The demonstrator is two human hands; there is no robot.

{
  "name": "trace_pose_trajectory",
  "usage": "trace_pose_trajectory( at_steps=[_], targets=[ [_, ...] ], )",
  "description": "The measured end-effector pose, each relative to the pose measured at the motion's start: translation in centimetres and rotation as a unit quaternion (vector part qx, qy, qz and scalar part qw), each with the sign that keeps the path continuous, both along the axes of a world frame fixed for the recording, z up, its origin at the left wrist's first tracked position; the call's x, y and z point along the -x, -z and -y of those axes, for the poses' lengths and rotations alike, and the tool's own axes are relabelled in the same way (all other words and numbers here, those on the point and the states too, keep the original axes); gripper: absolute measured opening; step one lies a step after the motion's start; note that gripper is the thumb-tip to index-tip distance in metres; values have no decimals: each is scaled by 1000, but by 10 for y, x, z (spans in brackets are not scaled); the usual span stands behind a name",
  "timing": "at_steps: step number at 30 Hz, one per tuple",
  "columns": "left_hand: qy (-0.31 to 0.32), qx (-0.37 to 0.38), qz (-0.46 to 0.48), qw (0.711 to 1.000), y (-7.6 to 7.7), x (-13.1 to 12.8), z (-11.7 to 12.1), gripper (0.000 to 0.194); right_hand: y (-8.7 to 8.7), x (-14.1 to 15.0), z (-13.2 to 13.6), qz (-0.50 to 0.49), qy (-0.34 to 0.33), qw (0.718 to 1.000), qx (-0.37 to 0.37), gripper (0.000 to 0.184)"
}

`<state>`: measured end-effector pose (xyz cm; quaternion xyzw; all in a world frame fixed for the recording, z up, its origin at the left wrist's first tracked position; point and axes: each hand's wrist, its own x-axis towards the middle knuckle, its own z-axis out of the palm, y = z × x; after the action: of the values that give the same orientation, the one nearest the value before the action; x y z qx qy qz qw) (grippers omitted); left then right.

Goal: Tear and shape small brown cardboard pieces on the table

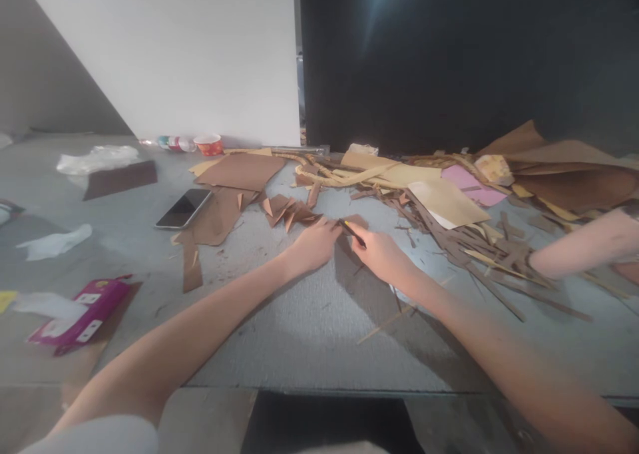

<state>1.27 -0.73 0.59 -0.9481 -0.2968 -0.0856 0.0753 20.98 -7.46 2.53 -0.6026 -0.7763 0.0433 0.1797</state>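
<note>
1. Tool (pixel 353 233), slim and stick-like, mostly black, with a small yellow-orange patch toward the upper end. Too small to tell what kind exactly.
2. Wrapped around it: right hand (pixel 377 247), definitely grasping, with the tool slanted up and left out of the fingers.
3. Just beside the tool's upper end: left hand (pixel 315 244), fingers bent inward. Can't tell whether pinching something or only pressing down.
4. So basically a tool between two hands, well in from the near edge of the tabletop (pixel 279 347).
5. Right past the left hand, toward the far edge: brown scraps (pixel 289 212), matte, with jagged, pointy corners.
6. Off to the left: phone (pixel 184 209) with a dark screen, then a magenta tissue pack (pixel 82 314) closer to the near edge.
7. Over on the right: messy brown strips (pixel 449 227), plus another person's arm (pixel 589 242) among them.
</note>
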Motion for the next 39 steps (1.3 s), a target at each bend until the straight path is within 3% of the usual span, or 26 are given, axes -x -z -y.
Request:
trace_pose_trajectory(
  at_steps=[10,22,28,36,39],
  targets=[
    [7,-25,-24,999,-2,1,0,39,-6,-2,12,-3,11,1000,29,53],
    [-4,-21,-24,1000,7,3,-4,47,-6,-13,26,-31,7,999,30,55],
    [-5,-17,-34,999,7,2,-4,41,-16,-13,33,-34,9,998,54,56],
    [-20,3,-13,1000,10,2,-7,46,-27,-24,44,-39,6,997,63,52],
    [-14,7,-4,1000,10,1,-8,42,-35,-34,39,-55,-2,998,37,48]
  ],
)
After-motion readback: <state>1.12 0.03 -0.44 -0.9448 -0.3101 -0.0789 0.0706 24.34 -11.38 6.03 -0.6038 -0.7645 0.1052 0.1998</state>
